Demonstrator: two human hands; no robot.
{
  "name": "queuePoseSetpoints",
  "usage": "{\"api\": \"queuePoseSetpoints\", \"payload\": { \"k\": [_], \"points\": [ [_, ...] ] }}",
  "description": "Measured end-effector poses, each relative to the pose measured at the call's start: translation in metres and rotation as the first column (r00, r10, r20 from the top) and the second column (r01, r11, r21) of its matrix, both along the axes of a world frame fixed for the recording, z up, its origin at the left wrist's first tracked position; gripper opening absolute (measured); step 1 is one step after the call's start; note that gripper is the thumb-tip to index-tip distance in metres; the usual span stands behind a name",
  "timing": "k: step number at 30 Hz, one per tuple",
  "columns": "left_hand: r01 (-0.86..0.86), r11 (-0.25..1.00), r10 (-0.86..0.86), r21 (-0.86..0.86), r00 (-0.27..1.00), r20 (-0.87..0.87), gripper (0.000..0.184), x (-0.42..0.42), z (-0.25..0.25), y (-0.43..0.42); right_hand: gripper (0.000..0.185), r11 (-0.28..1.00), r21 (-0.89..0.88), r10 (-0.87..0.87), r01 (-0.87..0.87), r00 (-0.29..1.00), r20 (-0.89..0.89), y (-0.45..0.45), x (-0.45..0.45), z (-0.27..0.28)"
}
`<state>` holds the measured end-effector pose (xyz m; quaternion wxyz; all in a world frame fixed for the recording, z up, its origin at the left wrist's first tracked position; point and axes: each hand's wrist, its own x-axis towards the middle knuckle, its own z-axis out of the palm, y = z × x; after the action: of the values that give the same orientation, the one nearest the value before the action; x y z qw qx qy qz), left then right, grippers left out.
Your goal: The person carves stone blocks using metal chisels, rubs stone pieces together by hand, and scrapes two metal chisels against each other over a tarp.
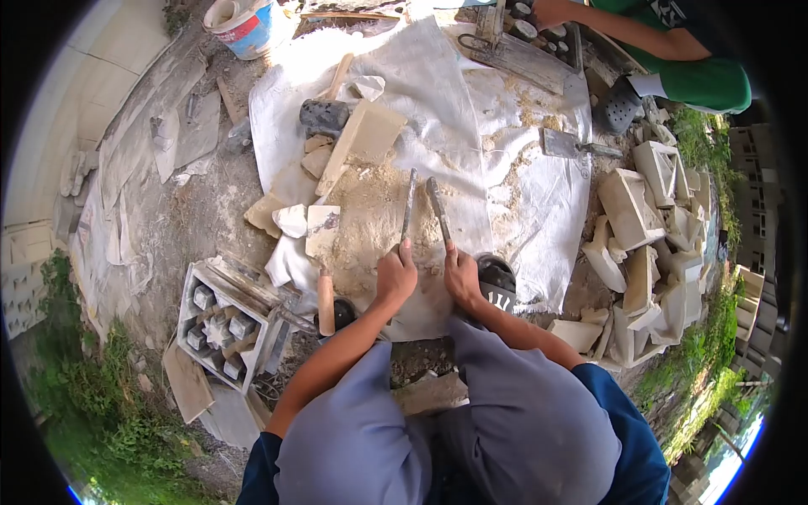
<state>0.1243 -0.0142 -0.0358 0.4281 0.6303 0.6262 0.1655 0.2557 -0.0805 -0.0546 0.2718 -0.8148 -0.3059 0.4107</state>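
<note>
My left hand (396, 274) is closed around the lower end of a thin grey metal rod (409, 206), which points away from me. My right hand (462, 276) grips a slightly thicker, worn metal rod (438, 209), leaning a little to the left. Both rods are raised side by side over a dusty white sheet (454, 109). Beyond the left hand, a cream cast piece (370, 135) lies tilted among broken fragments (323, 229). A dark hammer head (324, 116) rests beside it. Near my left forearm stands a wooden tool handle (326, 301).
A mould box (223, 326) with several blocks inside sits at left. Broken cast pieces (644, 261) are heaped at right. A trowel (579, 146) lies on the sheet. A bucket (244, 32) stands at the back left. Another person's arm (627, 32) reaches in at the top right.
</note>
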Motion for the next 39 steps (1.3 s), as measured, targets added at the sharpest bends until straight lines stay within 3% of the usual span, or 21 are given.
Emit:
{"api": "queuePoseSetpoints", "payload": {
  "k": [4, 5, 7, 8, 10, 12, 14, 16, 18, 19, 20, 22, 23, 25, 28, 29, 32, 34, 36, 39],
  "points": [
    [0.025, 0.998, -0.032, -0.059, 0.992, -0.122, 0.055, -0.001, 0.001, -0.002, 0.058, 0.971, 0.199, -0.121, 0.13, 0.991, -0.059, -0.013, -0.011, -0.01],
    [0.026, 0.998, -0.033, -0.062, 0.992, -0.121, 0.055, 0.0, -0.002, -0.007, 0.058, 0.972, 0.196, -0.122, 0.131, 0.991, -0.058, -0.013, -0.008, -0.012],
    [-0.069, 0.997, 0.067, 0.042, 0.997, 0.034, 0.061, 0.0, -0.007, -0.014, 0.057, 0.998, 0.002, -0.065, 0.065, 0.998, 0.002, -0.004, -0.002, -0.006],
    [-0.065, 0.997, 0.063, 0.049, 0.997, 0.037, 0.061, 0.001, -0.012, -0.007, 0.057, 0.998, 0.008, -0.068, 0.068, 0.998, 0.004, -0.004, 0.0, -0.006],
    [0.078, 0.975, -0.109, -0.208, 0.984, -0.143, 0.06, -0.006, 0.0, 0.002, 0.059, 0.984, 0.131, -0.11, 0.123, 0.989, -0.1, -0.016, -0.006, -0.008],
    [0.092, 0.976, -0.12, -0.199, 0.984, -0.133, 0.059, 0.0, 0.006, -0.001, 0.059, 0.99, 0.11, -0.078, 0.085, 0.995, -0.063, -0.008, -0.007, -0.009],
    [-0.049, 0.996, 0.043, 0.077, 0.996, 0.075, 0.059, 0.007, 0.001, -0.015, 0.058, 0.994, 0.077, -0.07, 0.072, 0.997, -0.016, -0.008, -0.003, -0.005],
    [-0.017, 0.995, 0.01, 0.098, 0.997, 0.072, 0.06, 0.005, -0.006, -0.007, 0.058, 0.999, 0.041, -0.011, 0.013, 0.999, -0.032, 0.004, 0.004, 0.005],
    [0.113, 0.985, -0.132, -0.129, 0.98, -0.151, 0.054, -0.005, -0.016, -0.009, 0.058, 0.997, 0.061, -0.052, 0.057, 0.995, -0.081, -0.001, 0.0, 0.002],
    [0.054, 0.999, -0.054, 0.001, 0.996, -0.064, 0.053, -0.005, -0.022, -0.013, 0.059, 0.988, 0.127, -0.08, 0.091, 0.993, -0.086, 0.001, -0.001, 0.001],
    [0.05, 0.999, -0.05, 0.003, 0.997, -0.063, 0.053, -0.006, -0.027, -0.018, 0.059, 0.974, 0.19, -0.11, 0.126, 0.99, -0.092, 0.002, -0.001, 0.0],
    [-0.099, 0.994, 0.099, 0.047, 0.995, 0.013, 0.057, -0.004, -0.017, -0.023, 0.059, 0.989, 0.135, -0.054, 0.053, 0.999, 0.003, 0.009, 0.005, 0.004],
    [-0.088, 0.995, 0.088, 0.05, 0.996, 0.014, 0.057, -0.004, -0.013, -0.018, 0.058, 0.996, 0.084, 0.003, -0.003, 1.0, -0.007, 0.01, 0.009, 0.008],
    [0.03, 0.992, -0.046, -0.121, 0.991, -0.128, 0.057, -0.012, -0.007, -0.008, 0.056, 0.997, 0.052, 0.055, -0.053, 0.998, -0.041, 0.012, 0.007, 0.012],
    [-0.048, 0.994, 0.039, -0.094, 0.994, -0.1, 0.06, -0.002, -0.001, -0.018, 0.057, 0.984, 0.174, -0.019, 0.029, 0.998, -0.057, 0.007, -0.009, 0.0],
    [-0.055, 0.997, 0.051, -0.046, 0.995, -0.088, 0.057, -0.001, 0.001, -0.021, 0.057, 0.991, 0.128, 0.021, -0.022, 1.0, 0.014, 0.009, -0.008, -0.004],
    [-0.076, 0.997, 0.076, 0.005, 0.995, -0.069, 0.057, -0.014, -0.019, -0.02, 0.054, 0.991, 0.01, 0.133, -0.132, 0.99, -0.054, 0.02, 0.006, 0.002],
    [-0.082, 0.995, 0.076, -0.056, 0.991, -0.114, 0.058, -0.021, -0.019, -0.02, 0.055, 0.99, -0.003, 0.139, -0.139, 0.989, -0.054, 0.019, 0.003, 0.015],
    [-0.096, 0.989, 0.079, -0.109, 0.986, -0.147, 0.058, -0.024, -0.014, -0.017, 0.058, 0.983, 0.161, 0.098, -0.091, 0.994, -0.04, 0.017, 0.003, 0.012],
    [-0.068, 0.993, 0.058, -0.099, 0.994, -0.093, 0.058, -0.028, 0.0, -0.022, 0.056, 0.983, 0.048, 0.176, -0.176, 0.984, -0.005, 0.027, 0.009, 0.01]
  ]
}}
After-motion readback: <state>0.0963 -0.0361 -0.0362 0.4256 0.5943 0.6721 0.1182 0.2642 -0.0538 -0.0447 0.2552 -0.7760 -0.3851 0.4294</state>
